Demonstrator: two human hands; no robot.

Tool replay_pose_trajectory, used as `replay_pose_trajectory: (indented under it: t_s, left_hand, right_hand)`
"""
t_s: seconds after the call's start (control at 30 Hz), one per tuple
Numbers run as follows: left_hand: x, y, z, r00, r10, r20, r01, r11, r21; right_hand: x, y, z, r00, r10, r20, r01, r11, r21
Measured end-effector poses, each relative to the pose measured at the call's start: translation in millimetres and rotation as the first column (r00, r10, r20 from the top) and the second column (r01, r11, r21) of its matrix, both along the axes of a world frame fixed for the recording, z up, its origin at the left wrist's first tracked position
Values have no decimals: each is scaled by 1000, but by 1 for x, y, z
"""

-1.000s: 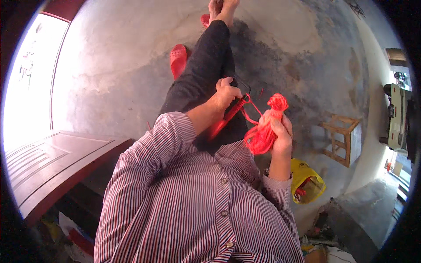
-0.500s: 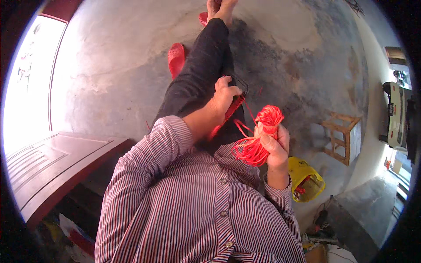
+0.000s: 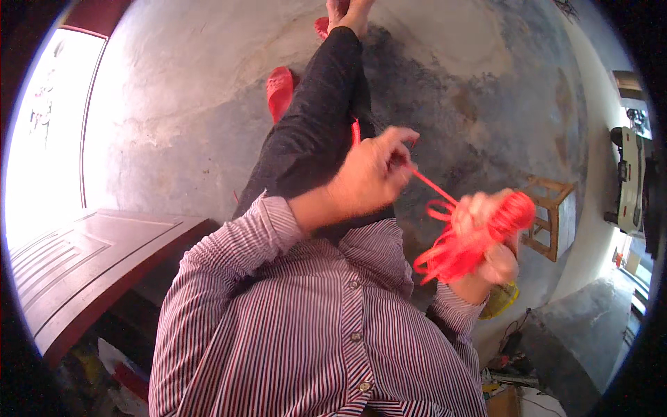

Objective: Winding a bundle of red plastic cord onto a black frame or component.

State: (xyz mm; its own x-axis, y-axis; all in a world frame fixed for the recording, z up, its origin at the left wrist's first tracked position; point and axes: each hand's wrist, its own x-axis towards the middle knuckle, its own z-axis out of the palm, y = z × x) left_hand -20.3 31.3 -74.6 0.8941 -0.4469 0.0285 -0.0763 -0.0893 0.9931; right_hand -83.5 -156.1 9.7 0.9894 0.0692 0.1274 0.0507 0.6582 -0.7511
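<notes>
My right hand [image 3: 493, 233] is wrapped around a bundle of red cord [image 3: 513, 214], bound at its neck with loose loops hanging below; hand and bundle are blurred. One strand of red cord [image 3: 436, 186] runs taut from the bundle to my left hand [image 3: 375, 174]. The fingers of my left hand are curled closed on this strand above my lap. A strip of red woven work [image 3: 356, 131] shows just beyond the left hand, against my dark trousers [image 3: 306, 139]. The rest of that strip is hidden behind the hand and wrist.
A red slipper [image 3: 280, 94] lies on the concrete floor left of my legs. To the right stand a wooden stool [image 3: 552, 215] on its side and a yellow container [image 3: 501, 302], partly behind my right arm. A dark red panelled door leaf [image 3: 104, 257] is at the left.
My right hand has moved right and slightly down with the cord bundle, and the strand has drawn tight. My left hand has come nearer and right; the dark wire-like frame by it no longer shows.
</notes>
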Motion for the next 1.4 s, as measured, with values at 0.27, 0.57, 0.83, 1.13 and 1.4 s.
replay_pose_trajectory:
  t_s: [0.27, 0.57, 0.83, 1.13, 1.4]
  left_hand:
    - [39, 13, -42, 966, 191, -176, -100, 898, 428]
    - [43, 17, -3, 938, 276, 209, -322, 917, 235]
    - [39, 11, 4, 833, 68, -549, -165, 978, -129]
    - [43, 9, -39, 661, 2, -750, 20, 1000, 20]
    - [29, 11, -37, 486, 31, -873, -129, 991, -37]
  right_hand:
    - [60, 19, -99, 993, 101, 61, 93, -350, -932]
    - [46, 42, -87, 965, -100, 244, 263, 428, -864]
    - [22, -16, -53, 899, -438, 24, 400, 794, -458]
    - [-91, -124, 13, 975, -200, -92, 196, 979, -50]
    - [-114, -91, -96, 499, -769, -400, 184, 544, -818]
